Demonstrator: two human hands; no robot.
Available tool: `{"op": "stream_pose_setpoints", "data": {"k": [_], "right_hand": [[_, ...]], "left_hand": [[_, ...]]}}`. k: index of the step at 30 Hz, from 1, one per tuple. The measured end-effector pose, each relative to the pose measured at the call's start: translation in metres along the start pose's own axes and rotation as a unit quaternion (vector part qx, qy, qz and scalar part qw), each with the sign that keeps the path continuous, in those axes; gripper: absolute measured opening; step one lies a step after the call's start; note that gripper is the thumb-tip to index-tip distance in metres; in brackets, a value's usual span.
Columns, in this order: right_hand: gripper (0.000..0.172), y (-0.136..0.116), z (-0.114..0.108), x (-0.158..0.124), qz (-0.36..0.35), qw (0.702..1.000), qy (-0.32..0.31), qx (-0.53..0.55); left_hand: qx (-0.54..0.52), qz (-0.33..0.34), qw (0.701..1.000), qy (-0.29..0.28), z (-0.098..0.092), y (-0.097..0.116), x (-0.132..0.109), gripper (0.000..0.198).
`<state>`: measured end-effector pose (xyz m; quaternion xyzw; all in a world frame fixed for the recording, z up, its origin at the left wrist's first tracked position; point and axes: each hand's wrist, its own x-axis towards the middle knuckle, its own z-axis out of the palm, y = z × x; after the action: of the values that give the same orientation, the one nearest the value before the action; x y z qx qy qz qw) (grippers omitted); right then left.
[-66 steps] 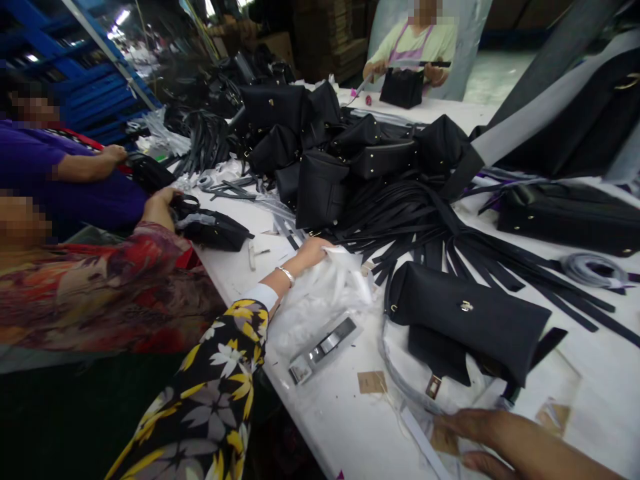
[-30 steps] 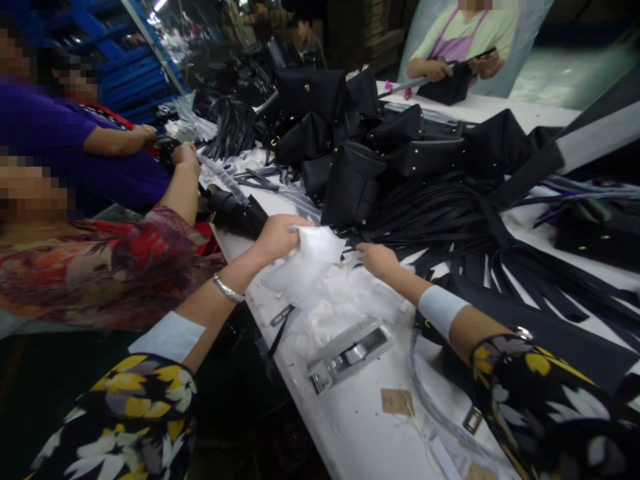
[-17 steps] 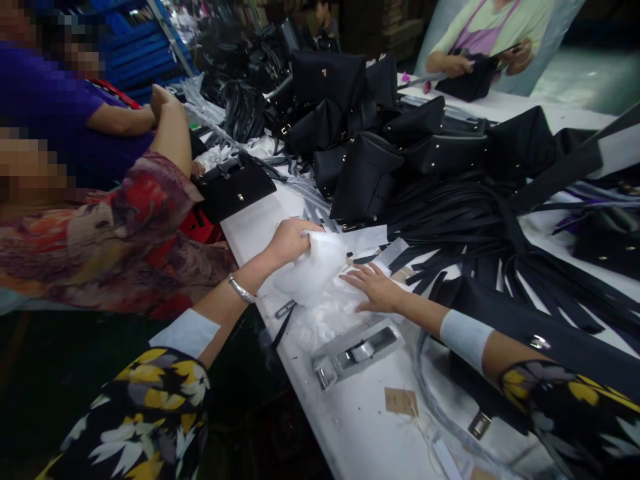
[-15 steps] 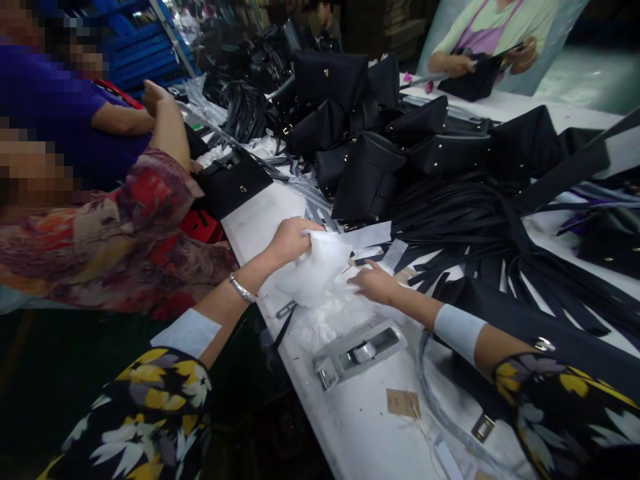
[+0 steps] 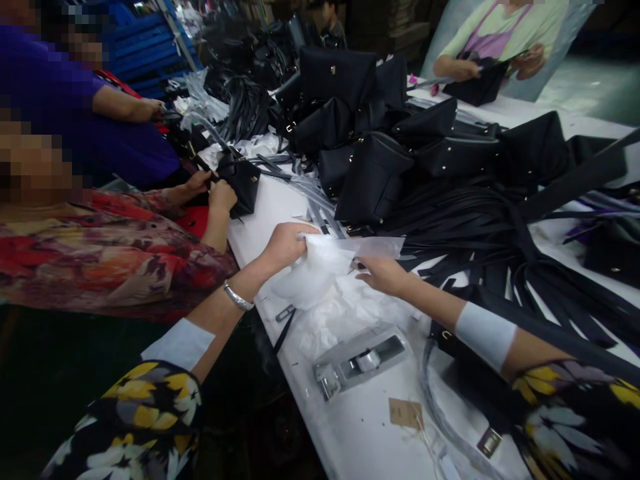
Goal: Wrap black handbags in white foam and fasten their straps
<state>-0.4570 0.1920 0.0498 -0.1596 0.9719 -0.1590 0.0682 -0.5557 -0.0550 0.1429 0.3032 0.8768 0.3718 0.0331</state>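
My left hand is closed on a bunch of clear white plastic bags lifted off the white table. My right hand pinches the far end of a flat plastic bag drawn out from that bunch. More crumpled white plastic lies under both hands. Both my arms wear flowered black-and-yellow sleeves with white cuffs, and a silver bracelet is on the left wrist.
A grey metal tool lies near the table edge, with a brown tag beside it. Black straps and black handbags pile up ahead. A person's hands at left hold a small black bag. Another person works at the far end.
My right hand has left the heap and now pinches a flat bag pulled from the bunch in my left hand. The person at left has drawn the small black bag closer.
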Motion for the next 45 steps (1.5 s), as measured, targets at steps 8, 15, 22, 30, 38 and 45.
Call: {"op": "stream_pose_setpoints", "data": {"k": [8,15,22,30,38,45], "right_hand": [[0.066,-0.003,0.037,-0.036,-0.195,0.971,-0.101,0.092],[0.079,-0.045,0.051,0.002,-0.226,0.961,-0.156,-0.003],[0.038,-0.050,0.045,0.009,-0.100,0.974,-0.201,0.000],[0.017,-0.044,0.044,0.032,-0.015,0.990,-0.137,0.014],[0.031,-0.013,0.031,0.035,0.056,0.993,-0.009,0.099],[0.028,0.020,0.019,-0.037,0.066,0.993,-0.015,0.096]], "left_hand": [[-0.021,0.008,1.000,-0.002,0.004,0.000,-0.002,0.027],[-0.022,0.008,1.000,0.005,0.004,0.001,-0.002,0.024],[-0.034,0.003,0.999,0.009,0.005,0.001,-0.004,0.023],[-0.040,0.014,0.999,0.009,0.005,0.002,-0.005,0.023],[-0.042,0.007,0.999,0.013,0.005,0.000,-0.008,0.024],[-0.041,0.004,0.999,0.020,0.002,0.000,-0.008,0.028]]}}
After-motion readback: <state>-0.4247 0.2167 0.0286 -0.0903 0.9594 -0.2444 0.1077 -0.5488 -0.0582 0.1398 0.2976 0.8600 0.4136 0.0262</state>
